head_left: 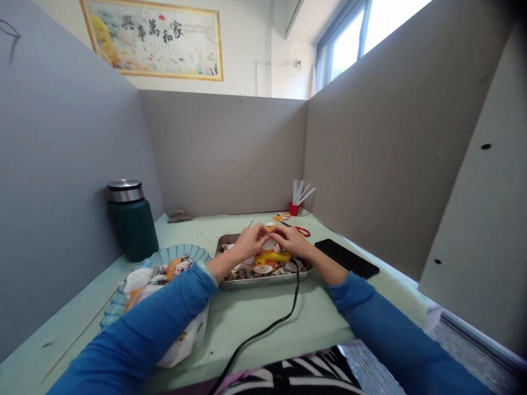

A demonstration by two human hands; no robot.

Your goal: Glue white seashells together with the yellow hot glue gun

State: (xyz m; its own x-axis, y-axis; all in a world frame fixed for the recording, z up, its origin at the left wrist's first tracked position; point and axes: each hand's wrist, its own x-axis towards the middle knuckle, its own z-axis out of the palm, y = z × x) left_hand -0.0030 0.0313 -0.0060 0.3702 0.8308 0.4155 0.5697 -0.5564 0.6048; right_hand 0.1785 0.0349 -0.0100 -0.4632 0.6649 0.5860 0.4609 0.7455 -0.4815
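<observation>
My left hand [250,241] and my right hand [291,240] meet at the fingertips above a metal tray [263,282]. Both have their fingers pinched together, and whatever lies between them is too small and too covered to name. Just below the fingers is a pale fan-shaped seashell [270,244]. A yellow hot glue gun [275,256] lies across the tray, its black cord [269,328] running toward my body. Around it the tray holds small shells and pebbles, among them a whitish scallop shell [262,269] in front of the glue gun.
To the left stand a blue scalloped plate [111,312] of shells and a dark green bottle [134,230]. A black phone [346,258] lies right of the tray. Farther back are red-handled scissors [303,231] and a red cup [293,209] of white sticks. Grey partitions [226,153] enclose the table.
</observation>
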